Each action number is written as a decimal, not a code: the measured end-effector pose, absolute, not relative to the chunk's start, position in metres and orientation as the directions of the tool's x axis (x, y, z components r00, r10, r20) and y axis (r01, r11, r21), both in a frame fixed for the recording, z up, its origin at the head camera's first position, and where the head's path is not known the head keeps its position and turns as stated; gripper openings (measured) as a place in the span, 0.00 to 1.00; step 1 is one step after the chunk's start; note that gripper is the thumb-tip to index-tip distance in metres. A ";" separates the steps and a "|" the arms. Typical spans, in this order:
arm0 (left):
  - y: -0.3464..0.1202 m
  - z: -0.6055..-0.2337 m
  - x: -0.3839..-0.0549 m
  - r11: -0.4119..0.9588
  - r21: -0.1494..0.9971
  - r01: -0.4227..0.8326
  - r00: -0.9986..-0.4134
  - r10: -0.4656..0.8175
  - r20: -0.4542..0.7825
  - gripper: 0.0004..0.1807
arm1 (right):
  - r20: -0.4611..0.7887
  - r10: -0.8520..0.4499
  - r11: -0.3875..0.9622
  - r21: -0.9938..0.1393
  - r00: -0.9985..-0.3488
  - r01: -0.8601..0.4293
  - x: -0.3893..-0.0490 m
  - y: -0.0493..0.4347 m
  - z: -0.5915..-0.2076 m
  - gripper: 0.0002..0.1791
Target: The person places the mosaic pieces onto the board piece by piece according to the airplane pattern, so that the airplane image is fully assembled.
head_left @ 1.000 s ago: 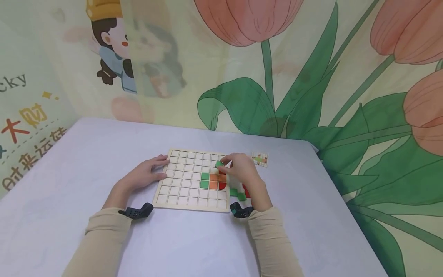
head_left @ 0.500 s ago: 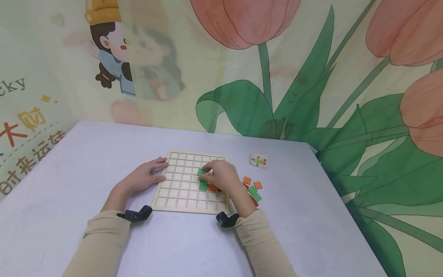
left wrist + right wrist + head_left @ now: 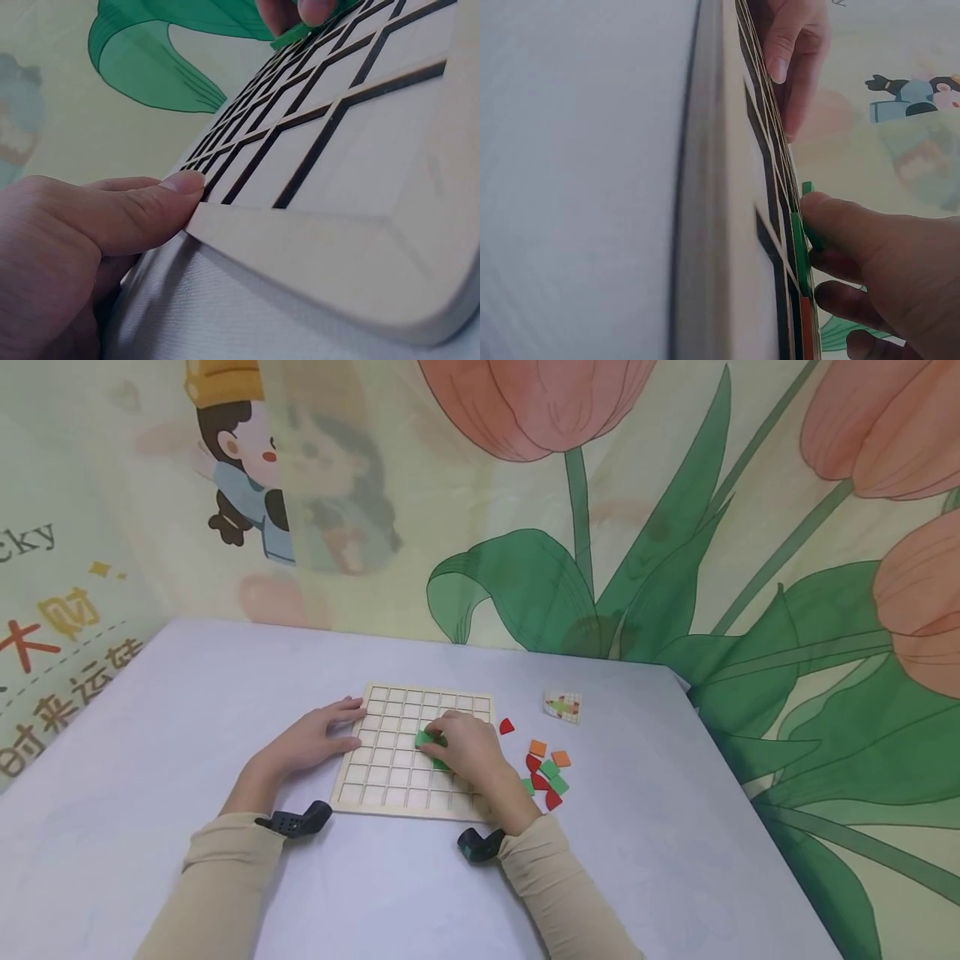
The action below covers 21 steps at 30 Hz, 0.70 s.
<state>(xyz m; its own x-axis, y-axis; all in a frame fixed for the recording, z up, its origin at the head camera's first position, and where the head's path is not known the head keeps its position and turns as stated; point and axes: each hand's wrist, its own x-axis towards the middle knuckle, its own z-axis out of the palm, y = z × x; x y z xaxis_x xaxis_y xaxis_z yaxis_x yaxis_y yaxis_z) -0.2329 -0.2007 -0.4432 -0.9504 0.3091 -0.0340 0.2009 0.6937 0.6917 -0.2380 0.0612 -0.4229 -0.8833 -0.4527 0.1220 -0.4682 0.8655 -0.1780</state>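
Note:
A pale wooden grid board point(image 3: 378, 768) lies on the white table. My left hand point(image 3: 315, 737) rests at its left edge, fingers extended and thumb point(image 3: 184, 182) on the rim. My right hand point(image 3: 474, 750) is over the middle of the board. Between its thumb and fingers it pinches a green square tile point(image 3: 423, 739), close over the grid and tilted in the right wrist view. Just beside that, another green tile point(image 3: 800, 255) sits in a cell, with an orange tile point(image 3: 806, 328) next to it. My right hand hides the other tiles on the board in the head view.
Right of the board lie loose pieces: red quarter-rounds point(image 3: 507, 726), orange squares point(image 3: 537, 748) and green squares point(image 3: 558, 783). Behind them is a small picture card point(image 3: 562, 706) with a coloured grid pattern. A printed cloth point(image 3: 510, 585) hangs at the table's back edge.
My right hand has moved left across the board with the green tile, from the right-hand columns to the middle. The loose pieces on the right are now uncovered. My left hand stays put.

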 end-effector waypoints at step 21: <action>-0.205 -0.445 -0.226 0.663 0.711 0.234 -0.949 0.315 0.018 0.32 | 0.163 -0.419 0.857 -0.253 -0.893 -0.448 -0.229 0.058 -0.434 0.17</action>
